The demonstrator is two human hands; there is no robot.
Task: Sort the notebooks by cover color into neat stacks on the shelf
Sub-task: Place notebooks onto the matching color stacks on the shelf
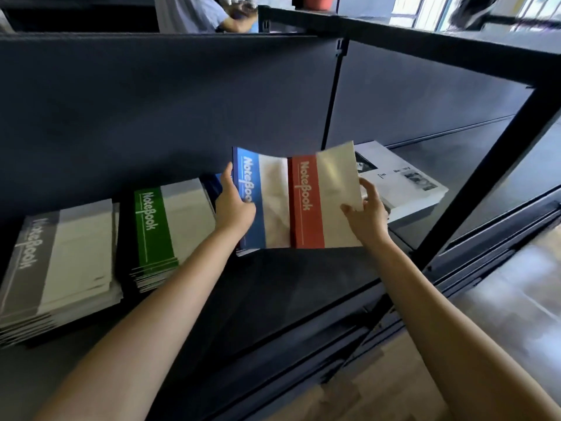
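At centre frame, left hand grips blue notebook, right hand pinches red notebook; square edges when stacking.

"NoteBook" stands in white on the grey notebook at the shelf's left end, the green notebook, blue notebook and red notebook. The white booklet's print is unreadable.
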